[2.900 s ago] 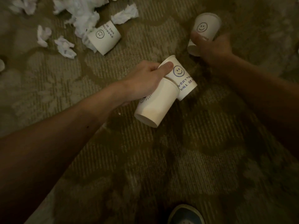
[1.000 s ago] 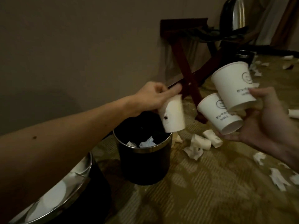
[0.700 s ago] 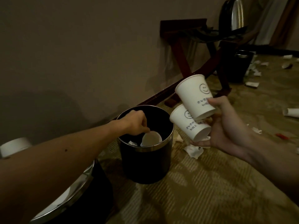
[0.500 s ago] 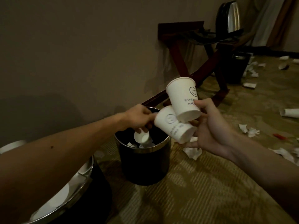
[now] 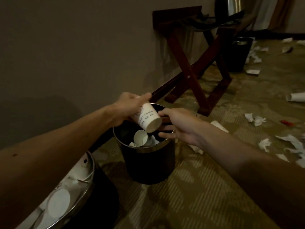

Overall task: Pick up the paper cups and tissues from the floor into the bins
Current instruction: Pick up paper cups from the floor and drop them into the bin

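Note:
A black bin with a silver rim (image 5: 149,166) stands on the carpet near the wall. Inside it lie a white paper cup (image 5: 140,138) and some tissue. My left hand (image 5: 130,104) grips another white paper cup (image 5: 147,119) with printed text, tilted mouth-down just above the bin's opening. My right hand (image 5: 175,125) hovers over the bin's right rim, fingers stretched toward that cup and holding nothing.
A second, larger bin (image 5: 90,172) with cups and tissues inside sits at lower left. A wooden folding rack (image 5: 189,71) stands against the wall, with a third dark bin (image 5: 239,53) beyond. Crumpled tissues (image 5: 255,119) and a lying cup (image 5: 295,97) litter the carpet at right.
My right hand held two cups half a second ago and now holds none. My left hand, empty over the bin then, now grips one cup above it.

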`<state>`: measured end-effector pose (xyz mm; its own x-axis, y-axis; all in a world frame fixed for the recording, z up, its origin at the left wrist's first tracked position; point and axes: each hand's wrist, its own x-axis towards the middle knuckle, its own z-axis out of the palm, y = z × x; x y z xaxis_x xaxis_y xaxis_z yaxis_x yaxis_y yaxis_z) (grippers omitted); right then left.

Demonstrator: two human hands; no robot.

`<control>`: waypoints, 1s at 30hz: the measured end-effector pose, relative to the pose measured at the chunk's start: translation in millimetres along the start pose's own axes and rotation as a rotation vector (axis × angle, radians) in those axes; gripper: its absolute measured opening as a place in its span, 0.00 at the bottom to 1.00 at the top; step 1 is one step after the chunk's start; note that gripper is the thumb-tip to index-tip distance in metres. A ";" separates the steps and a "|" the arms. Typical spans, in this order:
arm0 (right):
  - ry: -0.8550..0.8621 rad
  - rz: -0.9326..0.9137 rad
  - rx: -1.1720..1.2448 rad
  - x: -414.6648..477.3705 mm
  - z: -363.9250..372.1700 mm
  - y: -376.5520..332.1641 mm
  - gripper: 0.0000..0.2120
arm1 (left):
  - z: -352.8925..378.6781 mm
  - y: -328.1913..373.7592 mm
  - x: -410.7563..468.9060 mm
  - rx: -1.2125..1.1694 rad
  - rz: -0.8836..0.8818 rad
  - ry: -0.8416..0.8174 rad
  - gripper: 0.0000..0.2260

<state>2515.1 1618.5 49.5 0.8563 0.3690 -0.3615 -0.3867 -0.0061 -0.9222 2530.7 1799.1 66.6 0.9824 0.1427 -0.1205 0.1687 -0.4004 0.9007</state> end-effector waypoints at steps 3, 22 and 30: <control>0.037 0.037 -0.080 3.9 -7.1 18.6 0.04 | -2.8 -20.2 11.7 0.246 0.073 0.078 0.19; 0.150 0.097 -0.380 8.8 -53.1 22.6 0.10 | 41.1 -52.4 64.9 1.194 0.192 -0.596 0.15; 0.159 0.113 -0.499 43.6 -82.5 -2.8 0.09 | 40.1 20.9 59.7 0.667 0.471 -0.294 0.14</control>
<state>2581.8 1557.9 25.0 0.8751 0.1957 -0.4426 -0.3022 -0.4933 -0.8157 2596.1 1763.0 61.5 0.9272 -0.3741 0.0173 -0.3392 -0.8193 0.4622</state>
